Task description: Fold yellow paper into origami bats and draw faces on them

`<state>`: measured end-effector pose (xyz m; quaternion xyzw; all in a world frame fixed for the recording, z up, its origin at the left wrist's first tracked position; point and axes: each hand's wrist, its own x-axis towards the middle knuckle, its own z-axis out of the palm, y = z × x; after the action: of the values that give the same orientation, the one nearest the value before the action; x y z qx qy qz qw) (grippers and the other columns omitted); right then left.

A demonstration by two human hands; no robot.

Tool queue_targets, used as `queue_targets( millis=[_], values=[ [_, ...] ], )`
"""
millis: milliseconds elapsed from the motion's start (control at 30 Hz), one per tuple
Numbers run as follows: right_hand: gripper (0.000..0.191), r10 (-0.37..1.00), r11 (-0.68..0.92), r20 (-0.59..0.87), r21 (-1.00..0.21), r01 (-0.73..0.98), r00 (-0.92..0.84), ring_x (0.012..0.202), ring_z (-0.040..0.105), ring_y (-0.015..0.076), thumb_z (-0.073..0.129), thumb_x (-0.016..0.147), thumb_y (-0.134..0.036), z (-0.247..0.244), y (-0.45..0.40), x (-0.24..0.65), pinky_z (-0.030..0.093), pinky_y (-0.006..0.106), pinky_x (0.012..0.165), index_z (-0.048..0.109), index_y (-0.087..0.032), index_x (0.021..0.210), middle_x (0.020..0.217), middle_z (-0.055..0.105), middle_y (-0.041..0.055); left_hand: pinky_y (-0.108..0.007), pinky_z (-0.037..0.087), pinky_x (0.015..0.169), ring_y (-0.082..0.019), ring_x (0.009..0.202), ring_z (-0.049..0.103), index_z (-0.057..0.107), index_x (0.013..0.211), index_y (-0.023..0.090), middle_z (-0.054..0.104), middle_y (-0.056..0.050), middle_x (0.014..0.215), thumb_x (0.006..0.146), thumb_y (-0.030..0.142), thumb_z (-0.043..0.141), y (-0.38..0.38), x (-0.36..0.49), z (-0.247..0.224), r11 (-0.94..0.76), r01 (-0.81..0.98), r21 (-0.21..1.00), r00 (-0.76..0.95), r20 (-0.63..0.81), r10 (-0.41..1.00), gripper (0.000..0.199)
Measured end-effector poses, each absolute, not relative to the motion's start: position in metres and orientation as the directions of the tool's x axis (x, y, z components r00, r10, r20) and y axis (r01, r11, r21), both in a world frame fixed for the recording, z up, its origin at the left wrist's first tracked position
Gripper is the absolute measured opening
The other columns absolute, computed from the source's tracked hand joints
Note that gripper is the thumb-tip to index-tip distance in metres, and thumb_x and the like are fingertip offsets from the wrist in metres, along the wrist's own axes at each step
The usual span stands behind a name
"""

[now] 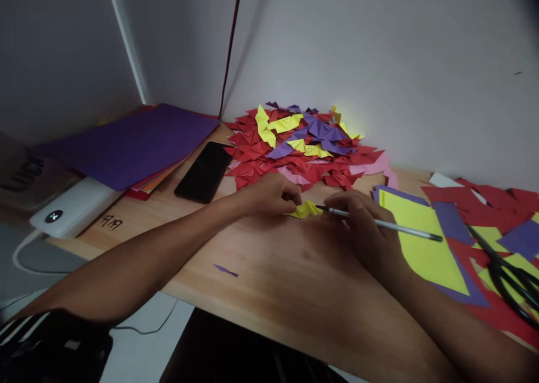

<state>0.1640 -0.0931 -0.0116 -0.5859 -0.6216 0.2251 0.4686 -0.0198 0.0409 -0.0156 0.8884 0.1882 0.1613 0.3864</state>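
Note:
A small folded yellow paper piece [306, 209] lies on the wooden table between my hands. My left hand [272, 196] is closed at its left end, fingers curled on the paper. My right hand [368, 226] grips a slim grey pen [391, 226], whose dark tip touches or nearly touches the right part of the yellow piece. Behind them, against the wall, spreads a pile of folded red, purple and yellow paper shapes [295, 141]. Some yellow ones bear small dark dots.
A black phone [204, 172], purple sheets [143, 141] and a white power bank [76, 208] lie left. Yellow sheets [425, 242], black scissors [507, 279] and paper scraps are right. A purple sliver [225, 270] sits near the table's front edge [236, 320].

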Motion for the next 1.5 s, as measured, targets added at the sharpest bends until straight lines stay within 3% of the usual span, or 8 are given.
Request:
queue_targets(
  millis=[100, 233, 400, 667, 1500],
  values=[
    [0.022, 0.950, 0.214, 0.302, -0.805, 0.553, 0.072, 0.081, 0.065, 0.0160, 0.044, 0.095, -0.033, -0.010, -0.096, 0.160, 0.051, 0.028, 0.070, 0.064, -0.024, 0.092, 0.089, 0.068, 0.0041, -0.017, 0.033, 0.052, -0.007, 0.057, 0.052, 0.074, 0.077, 0.011, 0.066, 0.000, 0.067, 0.065, 0.009, 0.054, 0.038, -0.026, -0.010, -0.594, 0.199, 0.780, 0.882, 0.122, 0.455, 0.023],
    [0.010, 0.955, 0.146, 0.273, -0.772, 0.618, 0.116, 0.073, 0.066, 0.0158, 0.062, 0.085, -0.033, -0.007, -0.100, 0.149, 0.050, 0.024, 0.060, 0.064, -0.024, 0.089, 0.083, 0.070, 0.0024, -0.015, 0.032, 0.047, -0.005, 0.049, 0.048, 0.073, 0.078, 0.010, 0.061, 0.003, 0.057, 0.063, 0.007, 0.054, 0.034, -0.028, -0.003, -0.440, 0.250, 0.863, 0.908, -0.051, 0.416, 0.025],
    [0.007, 0.969, 0.135, 0.241, -0.716, 0.685, 0.062, 0.063, 0.062, 0.0129, 0.060, 0.085, -0.028, -0.004, -0.106, 0.138, 0.046, 0.022, 0.054, 0.064, -0.022, 0.086, 0.076, 0.069, 0.0012, -0.014, 0.033, 0.042, -0.006, 0.044, 0.049, 0.071, 0.078, 0.010, 0.056, 0.003, 0.051, 0.065, 0.008, 0.051, 0.035, -0.028, -0.005, -0.271, 0.273, 0.923, 0.925, -0.174, 0.339, 0.024],
    [0.009, 0.969, 0.130, 0.241, -0.700, 0.702, 0.061, 0.053, 0.056, 0.0103, 0.057, 0.085, -0.024, -0.004, -0.106, 0.136, 0.039, 0.021, 0.046, 0.066, -0.021, 0.084, 0.066, 0.066, -0.0006, -0.013, 0.032, 0.039, -0.006, 0.041, 0.049, 0.072, 0.079, 0.010, 0.055, 0.003, 0.049, 0.065, 0.009, 0.052, 0.036, -0.028, -0.008, -0.263, 0.317, 0.911, 0.907, -0.210, 0.365, 0.025],
    [0.008, 0.968, 0.127, 0.244, -0.688, 0.714, 0.063, 0.054, 0.059, 0.0124, 0.060, 0.083, -0.026, -0.003, -0.106, 0.134, 0.041, 0.024, 0.049, 0.067, -0.023, 0.082, 0.065, 0.067, -0.0006, -0.014, 0.031, 0.042, -0.005, 0.043, 0.047, 0.074, 0.076, 0.009, 0.059, 0.002, 0.052, 0.062, 0.005, 0.053, 0.032, -0.028, -0.002, -0.257, 0.288, 0.923, 0.918, -0.190, 0.349, 0.025]
  ],
)
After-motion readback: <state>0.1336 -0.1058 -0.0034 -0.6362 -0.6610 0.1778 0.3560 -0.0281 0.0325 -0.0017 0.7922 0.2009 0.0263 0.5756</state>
